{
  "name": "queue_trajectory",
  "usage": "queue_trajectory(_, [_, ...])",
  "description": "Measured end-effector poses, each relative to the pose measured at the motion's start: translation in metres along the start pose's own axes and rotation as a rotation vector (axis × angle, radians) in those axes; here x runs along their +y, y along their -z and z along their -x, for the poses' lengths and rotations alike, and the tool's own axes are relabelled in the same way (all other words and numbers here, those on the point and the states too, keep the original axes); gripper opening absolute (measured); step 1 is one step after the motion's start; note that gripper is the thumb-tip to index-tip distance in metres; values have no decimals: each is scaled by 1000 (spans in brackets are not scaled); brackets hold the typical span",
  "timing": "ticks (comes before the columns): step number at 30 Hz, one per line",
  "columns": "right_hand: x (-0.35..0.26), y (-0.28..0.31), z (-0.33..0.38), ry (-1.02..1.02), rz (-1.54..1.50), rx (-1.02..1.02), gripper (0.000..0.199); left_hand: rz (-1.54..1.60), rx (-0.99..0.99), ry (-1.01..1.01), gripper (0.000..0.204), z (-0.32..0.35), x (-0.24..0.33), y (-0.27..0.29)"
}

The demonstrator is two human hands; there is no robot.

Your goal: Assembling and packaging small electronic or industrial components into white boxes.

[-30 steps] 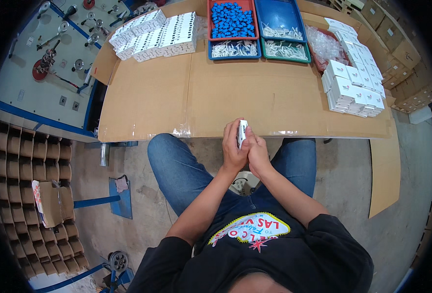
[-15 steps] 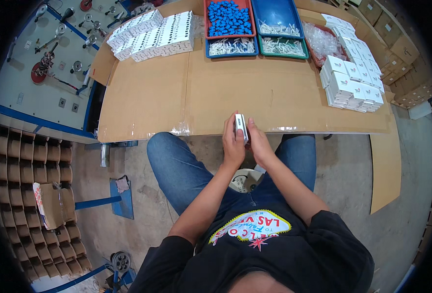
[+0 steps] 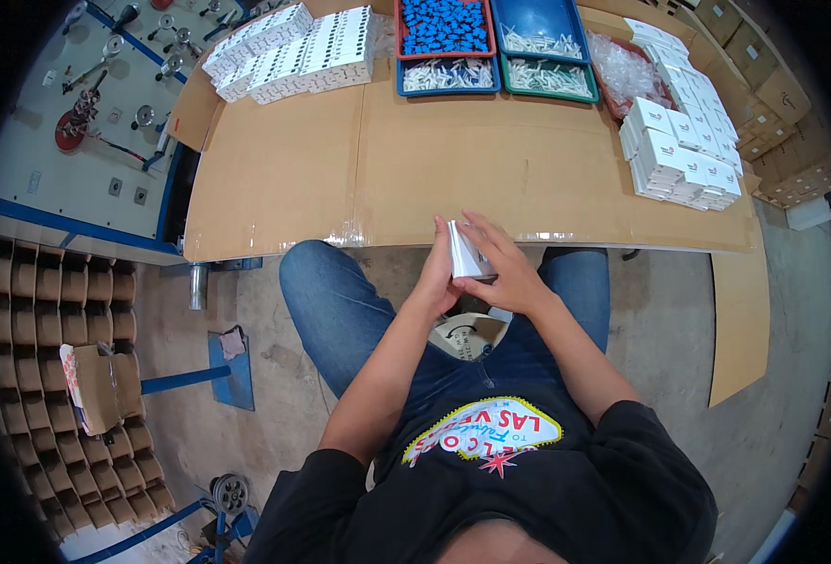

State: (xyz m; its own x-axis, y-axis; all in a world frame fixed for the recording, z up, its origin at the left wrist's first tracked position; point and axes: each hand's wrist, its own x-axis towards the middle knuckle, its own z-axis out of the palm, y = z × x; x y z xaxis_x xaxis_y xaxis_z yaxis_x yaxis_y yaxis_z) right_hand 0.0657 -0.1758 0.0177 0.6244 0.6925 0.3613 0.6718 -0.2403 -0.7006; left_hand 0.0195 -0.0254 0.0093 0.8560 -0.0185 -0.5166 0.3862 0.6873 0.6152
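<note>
Between my two hands, just over the near table edge and above my lap, is a small white box (image 3: 467, 256). My left hand (image 3: 437, 277) is closed along its left side, with the thumb near the top. My right hand (image 3: 509, 268) wraps the right side, its fingers reaching over the upper end and its thumb by the lower edge. Part of the box is covered by the right fingers. Beyond my hands lies the cardboard-covered table (image 3: 434, 169).
Stacked white boxes stand at the far left (image 3: 326, 56) and the right (image 3: 678, 155). At the back are a red tray of blue parts (image 3: 443, 28), a blue tray (image 3: 537, 17), trays of white pieces (image 3: 448, 73), and clear plastic bags (image 3: 622, 70). A cardboard divider rack (image 3: 58, 310) is left.
The white box has turned so that a wider white face shows. My right fingers have moved up over its top end, and the right thumb has come to its lower edge.
</note>
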Motion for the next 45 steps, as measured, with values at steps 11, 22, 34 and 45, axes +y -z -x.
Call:
queue_trajectory(11, [18, -20, 3, 73, -101, 203, 70, 98, -111, -19, 65, -7, -21, 5])
queue_trajectory(22, [30, -31, 0, -182, -468, 447, 72, 147, -127, -50, 66, -13, -25, 4])
queue_trajectory(34, [75, 14, 11, -881, -1164, 508, 49, 36, -24, -379, 46, -30, -8, 20])
queue_trajectory(45, [152, 64, -16, -771, -577, 162, 37, -835, 261, -908, 58, -75, -2, 38])
